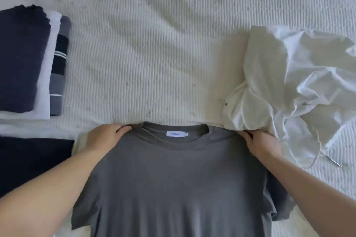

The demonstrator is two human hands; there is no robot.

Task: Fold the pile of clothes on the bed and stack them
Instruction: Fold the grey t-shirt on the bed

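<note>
Grey tee (179, 179) spread face-up on the bed (154, 44), near and centre, collar toward the far side, white neck label showing. Left hand (105, 137) gripping the left shoulder seam, thumb on top beside the collar, fingers curled round the fabric edge. Right hand (260, 143) pinching the right shoulder seam, fingers bent over the cloth. Right sleeve bunched near the right forearm. Unfolded white garment (289, 86) crumpled at right, just touching the tee's right shoulder, a drawstring trailing from it toward the near side. Folded stack (28, 59) at far left: navy on top, white under it, striped grey-and-dark piece lowest. Dark cloth (32, 159) at near left, possibly another folded item, cut off by the frame.
</note>
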